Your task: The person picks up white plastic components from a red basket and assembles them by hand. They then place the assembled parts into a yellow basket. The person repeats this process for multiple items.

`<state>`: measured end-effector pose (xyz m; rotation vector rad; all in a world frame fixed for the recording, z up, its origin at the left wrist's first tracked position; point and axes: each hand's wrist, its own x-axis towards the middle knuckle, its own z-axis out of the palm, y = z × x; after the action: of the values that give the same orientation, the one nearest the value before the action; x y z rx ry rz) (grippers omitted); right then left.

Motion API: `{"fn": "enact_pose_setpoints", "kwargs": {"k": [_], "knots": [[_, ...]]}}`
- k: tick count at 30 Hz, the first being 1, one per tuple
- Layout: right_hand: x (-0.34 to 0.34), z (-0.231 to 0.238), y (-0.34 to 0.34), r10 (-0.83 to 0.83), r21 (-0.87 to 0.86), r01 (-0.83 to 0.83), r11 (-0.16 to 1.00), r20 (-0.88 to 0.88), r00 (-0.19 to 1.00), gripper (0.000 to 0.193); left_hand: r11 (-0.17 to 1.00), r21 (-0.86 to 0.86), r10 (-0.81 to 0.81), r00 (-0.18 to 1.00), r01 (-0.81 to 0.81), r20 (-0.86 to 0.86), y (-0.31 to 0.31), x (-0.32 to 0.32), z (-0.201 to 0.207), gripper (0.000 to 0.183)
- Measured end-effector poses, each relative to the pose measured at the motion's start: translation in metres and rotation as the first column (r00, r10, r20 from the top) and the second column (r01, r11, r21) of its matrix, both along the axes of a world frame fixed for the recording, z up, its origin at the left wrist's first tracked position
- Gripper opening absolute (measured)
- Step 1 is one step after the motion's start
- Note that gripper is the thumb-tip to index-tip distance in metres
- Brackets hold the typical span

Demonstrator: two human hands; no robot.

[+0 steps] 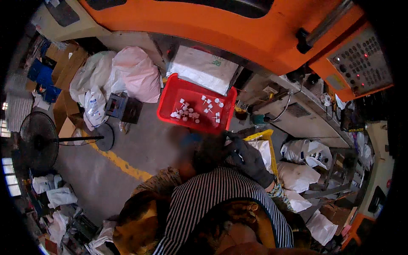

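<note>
Handling of white parts (pixel 185 112) appears in hand: gloved right hand (pixel 248 163) and blurred left hand (pixel 208 154) lie near the red tray (pixel 165 100) containing them, fingers' grasp cannot be told, and next move likely calls for rim clearance.

Black pedestal fan (pixel 39 140), pink sack (pixel 137 75)

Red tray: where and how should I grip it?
Probably grip the red tray two-handed by its left and right rims, from the near side: both look exposed, while a white sack crowds the far edge. Keep it level; loose white parts lie inside.
</note>
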<state>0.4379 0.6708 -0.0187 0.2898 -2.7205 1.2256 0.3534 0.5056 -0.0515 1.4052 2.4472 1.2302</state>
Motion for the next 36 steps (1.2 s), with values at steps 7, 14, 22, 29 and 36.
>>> {"fn": "enact_pose_setpoints", "kwargs": {"k": [7, 14, 22, 29, 36], "knots": [[0.016, -0.054, -0.004, 0.008, 0.121, -0.021, 0.992, 0.104, 0.995, 0.048, 0.986, -0.134, 0.16, 0.827, -0.104, 0.539, -0.001, 0.004, -0.015, 0.033], [-0.003, -0.027, -0.033, -0.003, -0.159, 0.105, 0.982, 0.538, 0.843, 0.051, 0.925, -0.372, 0.062, 0.934, 0.078, 0.351, -0.025, -0.005, -0.022, 0.047], [-0.028, -0.164, -0.083, -0.245, -0.496, 0.469, 0.731, 0.452, 0.858, 0.059, 0.946, -0.312, 0.106, 0.83, 0.085, 0.548, -0.056, -0.077, -0.142, 0.031], [0.158, -0.346, -0.177, -0.423, -0.26, 0.961, -0.09, 0.884, 0.199, 0.054, 0.894, -0.447, 0.056, 0.998, -0.036, 0.029, -0.082, -0.209, -0.273, 0.049], [0.376, -0.43, -0.416, -0.083, 0.177, 0.408, 0.896, 0.968, -0.237, 0.034, 0.596, -0.647, -0.402, 0.874, 0.476, 0.272, -0.246, -0.272, -0.48, 0.055]]}}
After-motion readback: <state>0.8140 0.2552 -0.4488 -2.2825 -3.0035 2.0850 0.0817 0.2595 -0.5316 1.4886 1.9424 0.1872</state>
